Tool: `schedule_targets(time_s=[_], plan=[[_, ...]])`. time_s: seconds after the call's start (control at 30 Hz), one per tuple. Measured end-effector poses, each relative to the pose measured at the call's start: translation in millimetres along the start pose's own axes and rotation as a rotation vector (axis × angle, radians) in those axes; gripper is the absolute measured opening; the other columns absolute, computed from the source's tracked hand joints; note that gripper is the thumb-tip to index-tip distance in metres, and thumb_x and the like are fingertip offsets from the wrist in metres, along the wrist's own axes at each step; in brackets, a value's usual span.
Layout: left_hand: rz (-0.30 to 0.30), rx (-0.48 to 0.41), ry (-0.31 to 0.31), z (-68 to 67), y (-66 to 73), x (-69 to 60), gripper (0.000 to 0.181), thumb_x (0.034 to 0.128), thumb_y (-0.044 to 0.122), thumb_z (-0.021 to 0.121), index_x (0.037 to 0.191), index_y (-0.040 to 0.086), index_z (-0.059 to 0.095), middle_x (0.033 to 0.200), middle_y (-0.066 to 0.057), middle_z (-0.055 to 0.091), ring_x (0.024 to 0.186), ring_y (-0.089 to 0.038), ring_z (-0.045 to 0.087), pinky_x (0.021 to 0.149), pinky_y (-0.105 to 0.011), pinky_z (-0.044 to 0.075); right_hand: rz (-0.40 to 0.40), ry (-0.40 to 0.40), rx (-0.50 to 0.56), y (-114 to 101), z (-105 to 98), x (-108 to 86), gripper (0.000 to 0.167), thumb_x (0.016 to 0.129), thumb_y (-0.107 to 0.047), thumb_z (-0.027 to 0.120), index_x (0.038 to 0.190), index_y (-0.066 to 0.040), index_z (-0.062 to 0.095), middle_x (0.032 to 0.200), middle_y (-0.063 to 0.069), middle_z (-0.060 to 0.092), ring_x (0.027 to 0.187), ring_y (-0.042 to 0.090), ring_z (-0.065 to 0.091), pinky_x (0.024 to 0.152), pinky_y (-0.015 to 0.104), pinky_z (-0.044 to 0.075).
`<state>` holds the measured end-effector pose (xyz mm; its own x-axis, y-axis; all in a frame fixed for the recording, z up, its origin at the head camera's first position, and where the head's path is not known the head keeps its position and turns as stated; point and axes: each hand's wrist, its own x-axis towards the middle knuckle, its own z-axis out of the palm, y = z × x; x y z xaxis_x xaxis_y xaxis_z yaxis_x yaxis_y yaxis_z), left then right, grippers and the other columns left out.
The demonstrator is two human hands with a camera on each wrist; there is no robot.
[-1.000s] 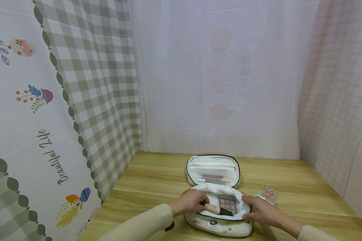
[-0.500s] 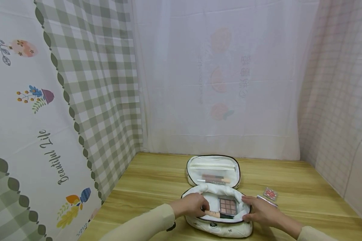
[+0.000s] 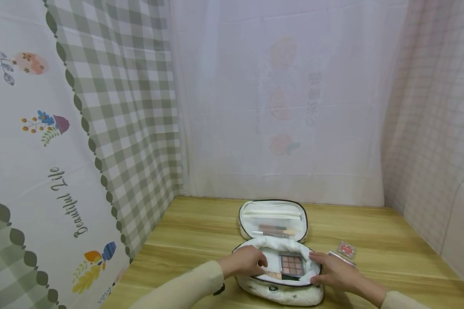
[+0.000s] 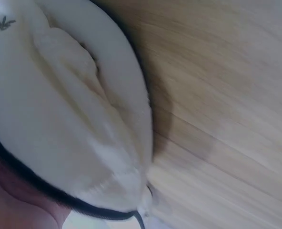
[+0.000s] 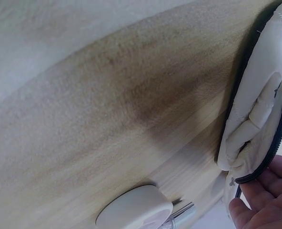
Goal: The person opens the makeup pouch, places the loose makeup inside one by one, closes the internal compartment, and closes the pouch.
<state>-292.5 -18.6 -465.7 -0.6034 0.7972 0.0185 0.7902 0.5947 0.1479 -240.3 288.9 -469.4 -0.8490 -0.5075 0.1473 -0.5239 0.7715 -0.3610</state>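
A white quilted bag (image 3: pixel 278 292) with a dark zip edge lies unzipped, its lid tipped back. Inside are a palette of brownish pans (image 3: pixel 291 265) and a beige tube (image 3: pixel 272 274) with a black end by the front rim. My left hand (image 3: pixel 247 260) is over the left rim, fingers bent just above the tube, seemingly not gripping it. At the right rim my right hand (image 3: pixel 334 271) pinches the edge; the right wrist view shows its fingers (image 5: pixel 257 195) at the zip. Part of my left hand (image 4: pixel 17 200) shows beyond the bag edge (image 4: pixel 60 195).
Right of the bag, a small clear case with red (image 3: pixel 346 249) and a silvery item (image 3: pixel 342 259) lie on the wooden table (image 3: pixel 201 227). Slim tubes (image 3: pixel 274 231) show in the lid's pocket. A white rounded item (image 5: pixel 134 210) appears in the right wrist view.
The beige tube, held in my left hand earlier, has moved down into the bag against the front wall. The left fingers have come away from it. My right hand stays at the rim.
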Motion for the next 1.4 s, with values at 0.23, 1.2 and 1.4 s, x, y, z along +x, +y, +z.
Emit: schedule_targets(time_s=[0.23,1.2,1.4], plan=[[-0.058,-0.042,0.101,-3.5,-16.9,-7.7,0.031,0.0869,0.037,0.076,0.109,0.016,0.077,0.103,0.008,0.068,0.091,-0.004,0.061,0.077,-0.019,0.048,-0.007,0.011,0.002,0,1,0.0,0.072,0.077,-0.039,0.083,0.122,0.012,0.062,0.121,0.025,0.064,0.11,0.041,0.061,0.09,0.043,0.051],[-0.134,-0.271,0.114,-0.5,-51.6,-58.0,0.07,0.0836,0.041,0.079,0.136,0.0,0.057,0.136,-0.012,0.057,0.125,-0.023,0.053,0.104,-0.031,0.041,0.127,0.233,0.109,16,-41,-10.7,0.054,0.092,-0.022,0.071,0.128,0.015,0.055,0.127,0.035,0.056,0.111,0.051,0.057,0.088,0.061,0.047],[-0.122,-0.268,0.128,1.2,-53.0,-60.0,0.073,0.0815,0.04,0.081,0.136,-0.002,0.057,0.135,-0.012,0.058,0.124,-0.023,0.054,0.105,-0.032,0.041,0.202,0.259,0.054,43,-50,-19.2,0.055,0.093,-0.021,0.069,0.126,0.02,0.052,0.125,0.04,0.054,0.113,0.057,0.053,0.09,0.064,0.044]])
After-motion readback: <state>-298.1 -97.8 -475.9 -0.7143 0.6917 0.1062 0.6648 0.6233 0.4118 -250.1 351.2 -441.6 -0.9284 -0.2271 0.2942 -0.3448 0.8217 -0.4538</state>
